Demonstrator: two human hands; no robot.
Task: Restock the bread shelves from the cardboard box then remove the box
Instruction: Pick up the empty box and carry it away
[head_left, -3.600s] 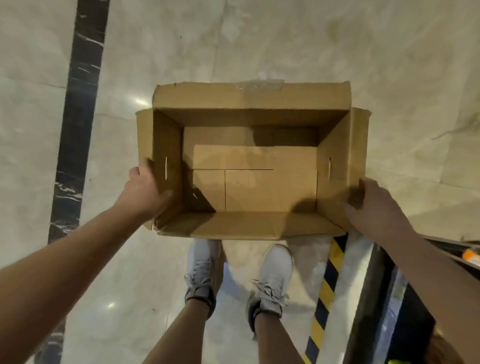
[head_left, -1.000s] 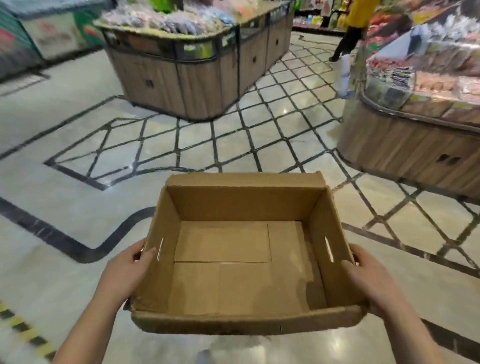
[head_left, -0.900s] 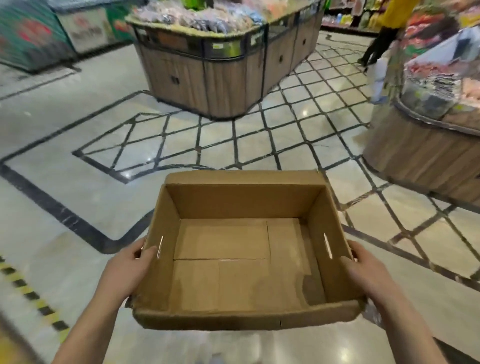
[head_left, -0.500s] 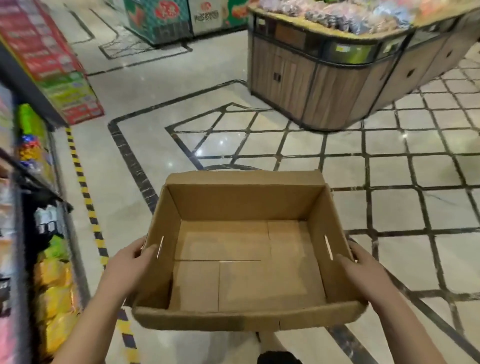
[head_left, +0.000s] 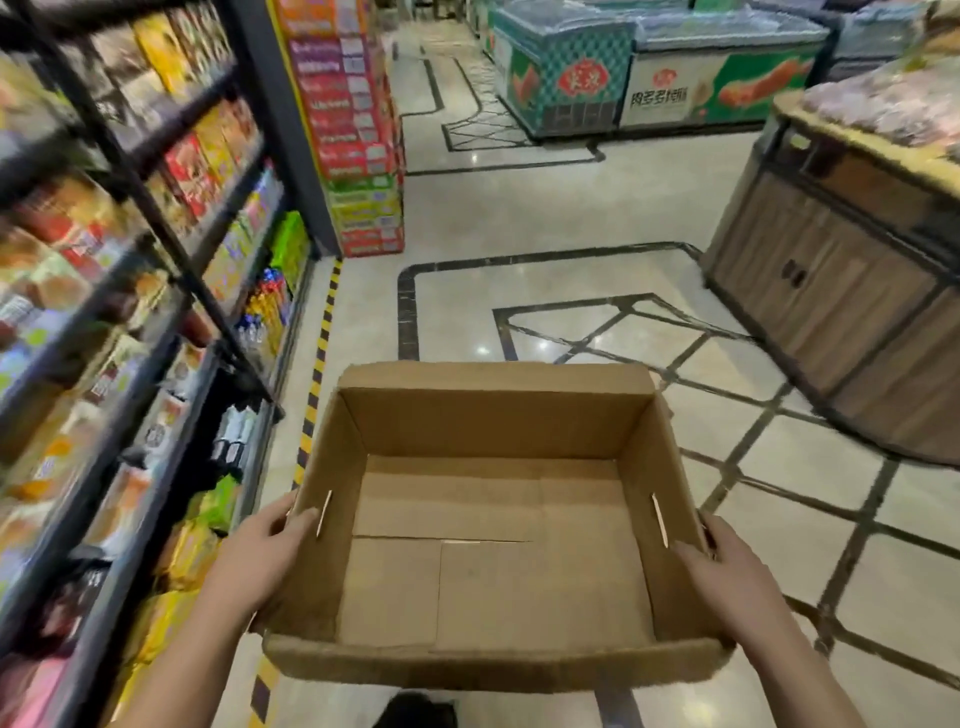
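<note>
Cardboard box (head_left: 493, 525), open at the top and empty inside, is held out in front of the person, clear of the floor, with its long axis running from one hand to the other. The left hand (head_left: 254, 561) grips the box's left end wall, thumb hooked over the rim beside a narrow slot, the fingers hidden behind the cardboard. The right hand (head_left: 727, 577) grips the right end wall the same way, thumb inside the rim. Each hand is on its own end, so neither is nearer; the box hangs evenly between them, tilted slightly toward the person.

Left of the box stand dark shelves (head_left: 130, 322) full of packaged goods, blurred, with a yellow-and-black floor stripe (head_left: 319, 358) along their foot. Beyond the box lies open marble floor (head_left: 519, 218), a wooden display island (head_left: 841, 291) to its right and chest freezers (head_left: 649, 73) far behind.

With nothing left inside, restocking looks finished; what remains is carrying the box away, probably straight ahead along the aisle.
</note>
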